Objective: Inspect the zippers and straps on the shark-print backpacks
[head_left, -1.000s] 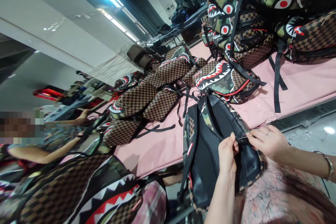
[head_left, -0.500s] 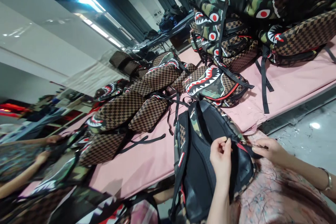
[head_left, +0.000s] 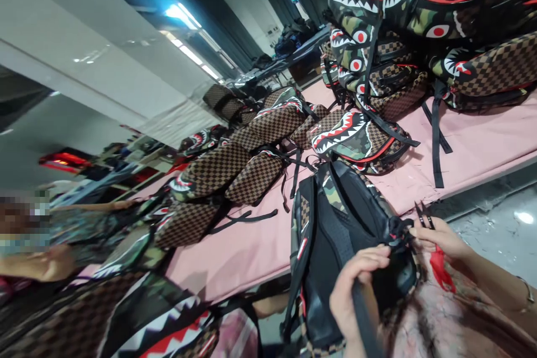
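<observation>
A black-backed backpack with checkered and camouflage edges leans from the pink table towards my lap. Over its back panel is my left hand, fingers curled together around a black strap that hangs below them. My right hand, at the backpack's right edge, holds small dark scissors, their points upward, and pinches bunched black strap beside them. A red ribbon-like piece hangs under my right hand.
Shark-mouth backpacks are stacked at the right of the pink table. More checkered bags lie along its middle. Another person's arm is at the left, near a large shark-print bag at the bottom.
The scissors and red piece now show at my right hand. My left hand has lowered and now has a strap in it. The black strap is bunched near my right fingers. The view has shifted.
</observation>
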The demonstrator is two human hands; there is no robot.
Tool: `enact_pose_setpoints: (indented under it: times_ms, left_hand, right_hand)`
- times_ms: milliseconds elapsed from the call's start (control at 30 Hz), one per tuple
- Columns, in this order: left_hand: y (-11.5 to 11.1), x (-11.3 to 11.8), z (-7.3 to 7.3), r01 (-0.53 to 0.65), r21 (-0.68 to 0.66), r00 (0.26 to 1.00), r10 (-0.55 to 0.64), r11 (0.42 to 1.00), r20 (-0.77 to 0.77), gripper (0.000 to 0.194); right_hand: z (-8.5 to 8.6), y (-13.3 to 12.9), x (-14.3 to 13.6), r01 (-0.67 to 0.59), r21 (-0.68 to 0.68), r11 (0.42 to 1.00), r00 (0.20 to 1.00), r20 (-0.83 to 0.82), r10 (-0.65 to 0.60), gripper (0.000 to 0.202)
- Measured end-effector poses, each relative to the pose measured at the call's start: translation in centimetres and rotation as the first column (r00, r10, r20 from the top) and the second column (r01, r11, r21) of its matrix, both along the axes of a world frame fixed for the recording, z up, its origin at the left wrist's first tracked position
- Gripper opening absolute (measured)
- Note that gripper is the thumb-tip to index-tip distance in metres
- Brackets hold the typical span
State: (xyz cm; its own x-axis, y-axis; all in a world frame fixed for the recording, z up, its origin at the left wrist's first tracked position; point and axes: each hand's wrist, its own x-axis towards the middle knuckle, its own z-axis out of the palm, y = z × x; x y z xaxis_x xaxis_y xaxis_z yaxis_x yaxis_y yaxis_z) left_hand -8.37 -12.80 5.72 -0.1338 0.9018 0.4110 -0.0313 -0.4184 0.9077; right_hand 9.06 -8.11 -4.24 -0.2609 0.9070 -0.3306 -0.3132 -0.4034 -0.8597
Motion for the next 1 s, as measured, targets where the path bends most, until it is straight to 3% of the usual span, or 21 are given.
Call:
enact_pose_setpoints:
  times_ms: [67, 133, 200, 300, 433, 533, 700, 800, 1000]
  left_hand:
    - [0.2, -1.7, 1.6, -0.197, -0.142, 0.94, 0.228, 0.97, 0.253, 0.021]
    - [0.3, -2.9, 2.2, -0.233, -0.315, 0.87, 0.342, 0.92, 0.356, 0.023]
    - [0.3, -3.3, 1.6, -0.108, -0.479, 0.879, 0.309, 0.871, 0.363, 0.024]
    - [-0.2, -2.4, -0.7, 0.099, -0.637, 0.932, 0.154, 0.764, 0.329, 0.027]
    - [-1.2, -0.4, -3.0, 0.148, -0.688, 0.947, 0.098, 0.71, 0.305, 0.032]
    - [-1.6, 0.5, -2.9, 0.117, -0.687, 0.963, 0.086, 0.717, 0.254, 0.032]
    - [-1.8, 1.1, -2.4, 0.112, -0.679, 0.986, 0.004, 0.725, 0.167, 0.028]
    - [-2.1, 1.1, -2.6, 0.082, -0.667, 0.995, -0.021, 0.74, 0.1, 0.029]
    - [-2.2, 1.2, -2.7, 0.052, -0.666, 0.999, -0.029, 0.744, 0.046, 0.028]
  right_hand:
    - [-0.8, -0.3, 0.3, 0.106, 0.052, 0.993, 0.986, 0.128, -0.111, 0.042]
    - [-1.7, -0.9, 0.9, 0.109, 0.149, 0.983, 0.952, 0.268, -0.147, 0.035]
    - [-2.8, -1.8, 1.8, 0.01, 0.249, 0.968, 0.904, 0.412, -0.116, 0.026]
    - [-3.9, -3.2, 3.5, -0.102, 0.315, 0.944, 0.768, 0.628, -0.127, 0.023]
    - [-2.1, -4.7, 5.0, -0.012, 0.35, 0.937, 0.587, 0.761, -0.277, 0.029]
    - [1.0, -5.2, 4.1, -0.102, 0.449, 0.888, 0.608, 0.735, -0.301, 0.028]
    - [4.9, -5.2, 0.3, -0.33, 0.565, 0.756, 0.709, 0.677, -0.196, 0.023]
    - [5.5, -4.9, -1.3, -0.362, 0.605, 0.709, 0.702, 0.677, -0.219, 0.02]
    - [5.1, -4.2, -1.2, -0.413, 0.59, 0.694, 0.682, 0.705, -0.193, 0.018]
